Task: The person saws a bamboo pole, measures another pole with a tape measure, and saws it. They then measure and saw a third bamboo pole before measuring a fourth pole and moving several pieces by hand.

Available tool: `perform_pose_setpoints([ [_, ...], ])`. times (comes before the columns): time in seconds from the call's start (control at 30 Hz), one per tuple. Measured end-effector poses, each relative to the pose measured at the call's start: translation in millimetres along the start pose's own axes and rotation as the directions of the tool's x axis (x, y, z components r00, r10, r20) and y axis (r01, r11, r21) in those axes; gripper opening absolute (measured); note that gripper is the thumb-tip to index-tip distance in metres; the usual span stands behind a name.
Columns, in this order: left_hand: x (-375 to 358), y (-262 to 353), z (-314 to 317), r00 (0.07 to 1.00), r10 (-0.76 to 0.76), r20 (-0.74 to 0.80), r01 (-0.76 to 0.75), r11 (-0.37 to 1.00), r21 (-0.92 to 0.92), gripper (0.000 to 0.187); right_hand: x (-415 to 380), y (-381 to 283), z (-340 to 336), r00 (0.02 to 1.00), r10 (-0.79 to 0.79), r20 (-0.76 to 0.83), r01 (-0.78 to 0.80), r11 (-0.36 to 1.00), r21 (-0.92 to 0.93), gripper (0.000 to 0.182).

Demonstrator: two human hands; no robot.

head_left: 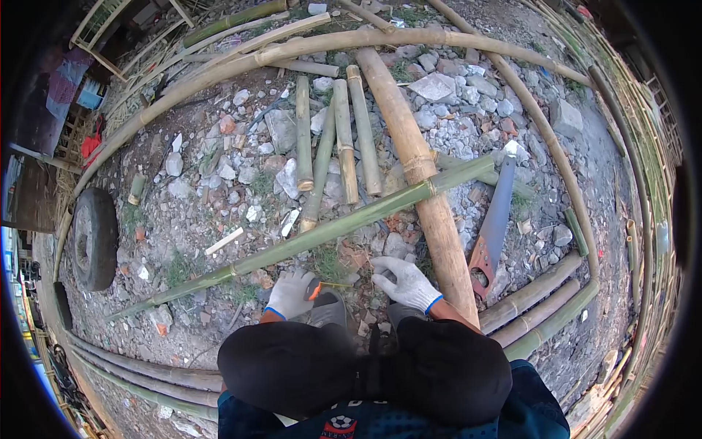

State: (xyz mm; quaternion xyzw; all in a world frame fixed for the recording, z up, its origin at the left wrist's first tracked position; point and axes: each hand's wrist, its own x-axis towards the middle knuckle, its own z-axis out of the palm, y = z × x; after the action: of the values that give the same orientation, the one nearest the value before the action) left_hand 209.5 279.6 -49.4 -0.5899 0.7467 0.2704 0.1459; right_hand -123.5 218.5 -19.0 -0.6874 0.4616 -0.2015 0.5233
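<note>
My left hand, in a white glove with a blue cuff, is closed around an orange tape measure. A short length of yellow blade sticks out of it to the right. My right hand, gloved the same way, is held apart from the blade, its thumb and curved fingers separated with nothing visible between them. Just beyond both hands, a long green bamboo pole lies slantwise across a thick brown bamboo pole. A handsaw with a brown handle leans or lies right of the crossing.
Several short cut bamboo pieces lie on the rubble ahead. An old tyre stands at the left. More bamboo poles lie at the right, and a long curved pole spans the far side. Broken stones cover the ground.
</note>
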Motion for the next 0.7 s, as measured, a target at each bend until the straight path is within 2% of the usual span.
perform_pose_setpoints([
  [0.03, -3, 5, -8, 0.995, 0.054, -0.078, -0.059, 0.996, -0.059, 0.069, -3, 1, 2, 1.000, 0.003, -0.007, -0.003, 1.000, -0.013, 0.041],
  [0.07, -5, 12, -16, 0.997, 0.030, -0.072, -0.041, 0.985, -0.166, 0.072, -6, 2, 4, 1.000, 0.008, -0.018, -0.009, 1.000, -0.026, 0.042],
  [0.13, -4, 33, -51, 0.999, 0.040, 0.035, -0.024, 0.931, -0.364, 0.077, -12, -5, 1, 0.997, 0.052, -0.061, -0.051, 0.999, 0.018, 0.044],
  [0.2, 0, 56, -86, 0.989, 0.141, 0.041, -0.114, 0.916, -0.386, 0.078, -13, -8, -2, 0.993, 0.067, -0.097, -0.061, 0.996, 0.066, 0.044],
  [0.23, 7, 65, -97, 0.982, 0.186, 0.039, -0.155, 0.905, -0.397, 0.078, -11, -11, -1, 0.984, 0.041, -0.171, -0.023, 0.994, 0.107, 0.042],
  [0.33, 30, 78, -114, 0.957, 0.289, 0.033, -0.239, 0.845, -0.479, 0.082, 0, -2, -6, 0.979, -0.012, -0.204, 0.024, 0.998, 0.057, 0.040],
  [0.47, 47, 97, -123, 0.917, 0.398, 0.024, -0.332, 0.796, -0.507, 0.081, -2, -9, -11, 0.963, 0.153, -0.220, -0.106, 0.972, 0.209, 0.035],
  [0.5, 49, 102, -121, 0.906, 0.424, -0.003, -0.370, 0.788, -0.492, 0.087, -4, -5, -10, 0.966, 0.142, -0.216, -0.106, 0.979, 0.172, 0.035],
  [0.57, 46, 110, -120, 0.928, 0.356, 0.111, -0.212, 0.749, -0.628, 0.095, -8, 7, -5, 0.971, 0.118, -0.207, -0.100, 0.990, 0.097, 0.036],
  [0.6, 44, 114, -121, 0.930, 0.327, 0.170, -0.128, 0.719, -0.683, 0.100, -10, 5, -6, 0.976, 0.140, -0.167, -0.116, 0.982, 0.147, 0.037],
  [0.63, 44, 115, -117, 0.925, 0.345, 0.162, -0.146, 0.713, -0.686, 0.104, -13, 4, -6, 0.979, 0.162, -0.125, -0.136, 0.971, 0.196, 0.038],
  [0.7, 45, 115, -100, 0.929, 0.352, 0.117, -0.179, 0.702, -0.689, 0.099, -18, 1, -10, 0.982, 0.187, -0.032, -0.173, 0.951, 0.257, 0.043],
])
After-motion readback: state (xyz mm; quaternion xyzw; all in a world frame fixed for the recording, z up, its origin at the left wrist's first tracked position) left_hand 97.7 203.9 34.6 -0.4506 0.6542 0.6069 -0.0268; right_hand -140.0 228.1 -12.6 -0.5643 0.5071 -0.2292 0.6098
